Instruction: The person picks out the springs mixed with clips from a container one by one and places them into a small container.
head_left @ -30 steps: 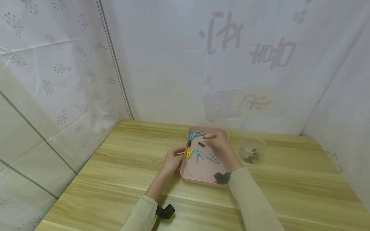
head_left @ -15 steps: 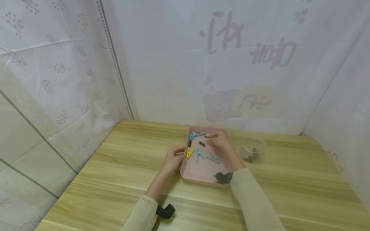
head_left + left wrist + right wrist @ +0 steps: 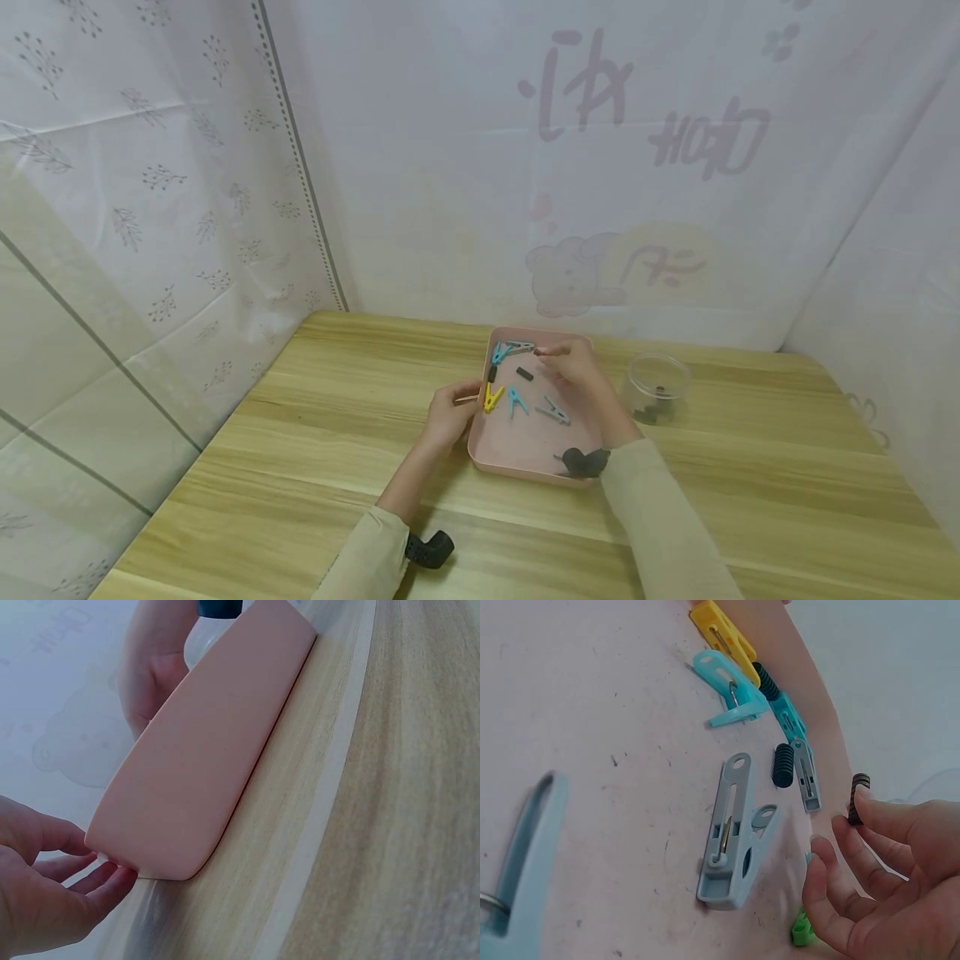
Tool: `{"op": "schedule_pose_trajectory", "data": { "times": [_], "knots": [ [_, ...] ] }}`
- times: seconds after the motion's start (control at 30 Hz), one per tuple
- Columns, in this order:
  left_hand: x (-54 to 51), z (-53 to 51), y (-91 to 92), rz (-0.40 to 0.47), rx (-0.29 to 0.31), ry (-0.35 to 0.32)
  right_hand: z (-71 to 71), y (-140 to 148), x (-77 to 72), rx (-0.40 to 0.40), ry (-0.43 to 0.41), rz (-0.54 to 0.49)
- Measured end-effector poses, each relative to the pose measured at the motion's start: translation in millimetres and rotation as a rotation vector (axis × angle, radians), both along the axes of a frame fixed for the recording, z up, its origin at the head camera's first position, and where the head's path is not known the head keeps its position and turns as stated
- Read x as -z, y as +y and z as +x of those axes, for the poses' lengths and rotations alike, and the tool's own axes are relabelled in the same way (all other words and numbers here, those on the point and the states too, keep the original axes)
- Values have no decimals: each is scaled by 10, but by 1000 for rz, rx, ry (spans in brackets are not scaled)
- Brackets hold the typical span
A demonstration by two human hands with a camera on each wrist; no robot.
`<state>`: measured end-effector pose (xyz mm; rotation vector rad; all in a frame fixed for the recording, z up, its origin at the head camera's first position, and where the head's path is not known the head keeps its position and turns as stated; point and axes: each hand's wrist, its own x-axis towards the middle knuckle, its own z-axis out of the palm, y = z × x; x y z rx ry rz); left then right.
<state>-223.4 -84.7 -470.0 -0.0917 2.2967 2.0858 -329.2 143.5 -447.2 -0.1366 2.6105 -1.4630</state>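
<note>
My left hand grips the left wall of a shallow pink tray; in the left wrist view its thumb is at the rim and its fingers lie against the wall. Over the tray's far right part, my right hand pinches a small dark ribbed cylinder between thumb and fingertips. A similar ribbed cylinder lies on the tray floor, and another is by the wall. Clothespins lie about: yellow, light blue, grey. A green clip is partly hidden behind my right fingers.
A clear round tub with several dark pieces inside stands right of the tray. Another blue clothespin and a grey one lie in the tray's far left corner. Beneath everything is a wood-grain table, with a curtain behind.
My right hand has shifted slightly right and toward the far side, still pinching the dark ribbed cylinder. The left hand and the tray have stayed in place.
</note>
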Motion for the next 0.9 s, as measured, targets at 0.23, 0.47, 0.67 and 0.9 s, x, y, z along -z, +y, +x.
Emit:
{"op": "schedule_pose_trajectory", "data": {
  "times": [0.23,0.47,0.67,0.9],
  "knots": [
    [-7,11,-6,9,13,4,12,10,-30,18,-41,-24],
    [-10,5,6,-7,9,3,31,26,-79,21,-93,-24],
    [-20,6,7,0,-2,-11,52,42,-145,9,-93,-42],
    [-8,0,11,3,-3,-7,56,61,-185,4,-99,-56]
  ]
}}
